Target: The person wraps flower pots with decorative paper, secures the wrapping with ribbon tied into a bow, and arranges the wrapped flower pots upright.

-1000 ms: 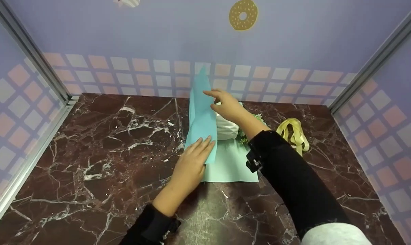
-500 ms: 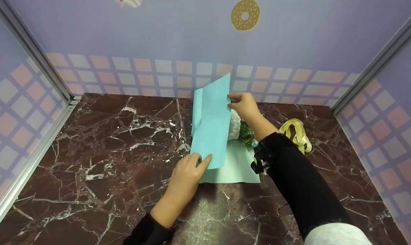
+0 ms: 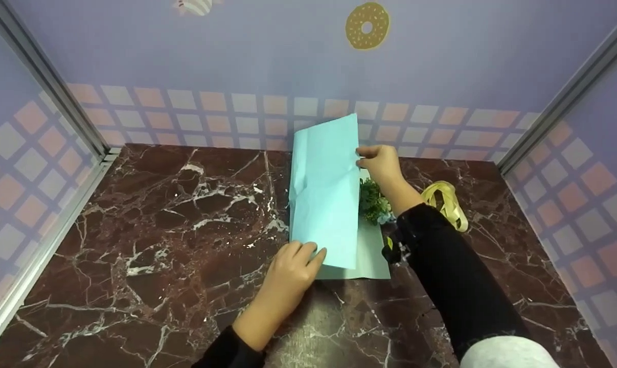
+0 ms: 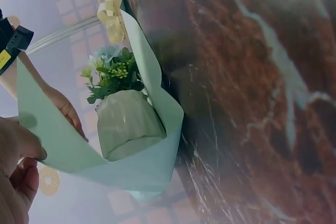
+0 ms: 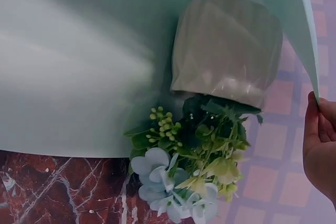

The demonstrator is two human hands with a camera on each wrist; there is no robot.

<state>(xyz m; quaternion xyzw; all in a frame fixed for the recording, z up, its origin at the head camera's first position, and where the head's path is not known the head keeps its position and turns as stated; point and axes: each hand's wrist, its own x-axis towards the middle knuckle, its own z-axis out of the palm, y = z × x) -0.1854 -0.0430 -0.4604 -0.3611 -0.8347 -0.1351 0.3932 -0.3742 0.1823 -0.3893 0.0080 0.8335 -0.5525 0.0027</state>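
A sheet of wrapping paper (image 3: 326,197), blue outside and pale green inside, is folded over a potted plant lying on its side. At the sheet's near edge my left hand (image 3: 290,273) pinches it between thumb and fingers. My right hand (image 3: 384,164) pinches the raised right edge toward the back. Hidden from above under the flap, the whitish fluted pot (image 4: 128,121) shows in both wrist views. Green leaves and small pale blue and yellow flowers (image 5: 173,182) stick out to the right of the flap. The lower half of the sheet (image 3: 373,255) lies on the table.
A loose coil of yellow ribbon (image 3: 443,204) lies on the table right of the plant, near my right sleeve. Behind the dark red marbled tabletop (image 3: 160,245) rises a purple wall (image 3: 236,56) with pale checks; similar walls stand left and right.
Both hands have drawn the upper flap rightward and down over the pot, which is now covered from above. My right hand, first apart from the flap, now pinches its edge.
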